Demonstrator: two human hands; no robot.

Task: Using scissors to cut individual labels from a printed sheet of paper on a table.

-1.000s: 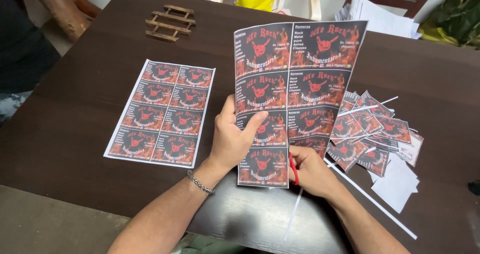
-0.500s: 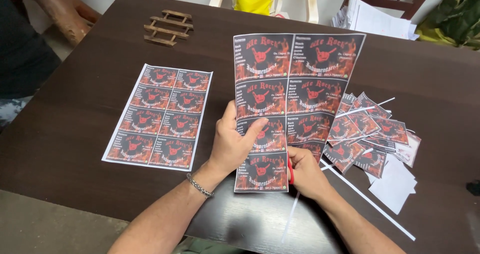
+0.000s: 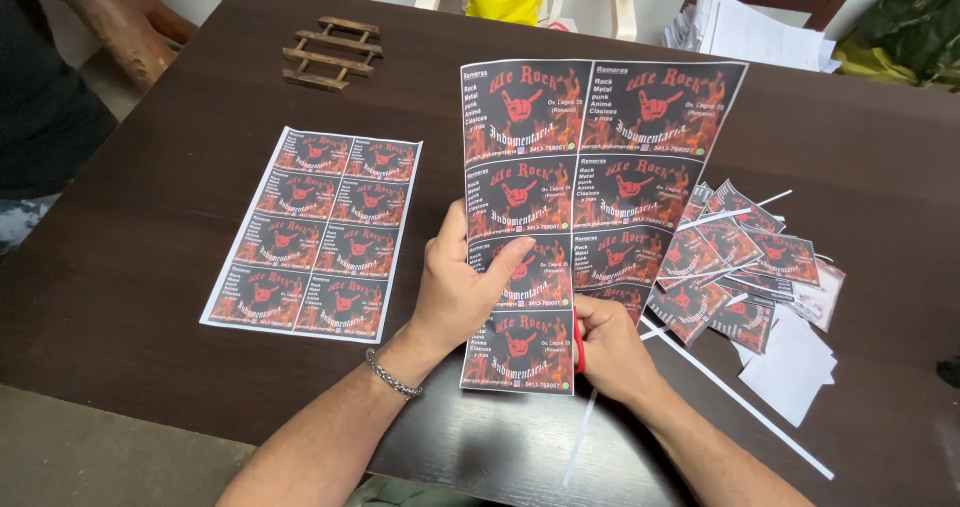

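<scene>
Left hand (image 3: 462,292) fingers pinch printed sheet (image 3: 570,197) upright above desk (image 3: 150,227). Right hand (image 3: 610,352) closed around red scissors (image 3: 579,347), cutting up middle. Cut cards (image 3: 745,262) piled right; second sheet (image 3: 315,232) uncut.

Your left hand (image 3: 462,292) grips a paper sheet (image 3: 575,197), printed dark with a slight sheen. Your wrist wears a metal chain bracelet (image 3: 392,375). The table (image 3: 140,257) is dark wood, smooth and glossy. The trivet (image 3: 322,53) is bare, matt wood. Cut cards (image 3: 745,257) and white strips (image 3: 735,397) are thin paper.
</scene>
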